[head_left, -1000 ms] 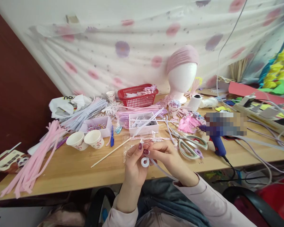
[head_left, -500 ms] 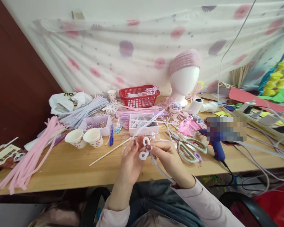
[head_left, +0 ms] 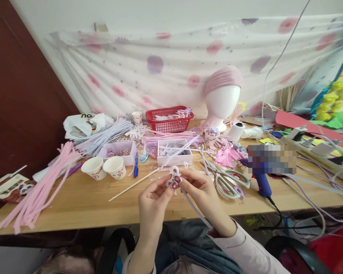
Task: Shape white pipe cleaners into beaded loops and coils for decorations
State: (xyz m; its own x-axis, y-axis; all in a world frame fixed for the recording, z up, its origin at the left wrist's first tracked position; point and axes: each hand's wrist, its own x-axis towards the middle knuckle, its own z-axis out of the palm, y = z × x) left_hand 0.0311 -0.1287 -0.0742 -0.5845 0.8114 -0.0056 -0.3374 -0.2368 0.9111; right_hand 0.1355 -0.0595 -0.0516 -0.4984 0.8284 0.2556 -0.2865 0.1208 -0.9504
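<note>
White strip (head_left: 193,207), pale, bent into a small loop (head_left: 175,168) at its far end, is up in front of the person, over the near edge of the surface (head_left: 122,211), tail trailing near and right past the wrist. Left hand (head_left: 151,200): grasping the strip, thumb and fingers pinched at the left of the loop. Right hand (head_left: 202,189): grasping it too, pinching from the right where the tail leaves. Fingertips partly cover the bend, so exact crossing can't be told.

To do this well: left pinch firm and steady as the anchor, right hand does the shaping. Bend in small nudges, round not kinked; strip looks soft, likely dents if squeezed hard. Strip flat, no twist, tail free of the right sleeve (head_left: 228,238). Check the loop's roundness before loosening either pinch; it may spring out. Scissors (head_left: 228,186) and glue gun (head_left: 263,184) lie right, clear of the hands.
</note>
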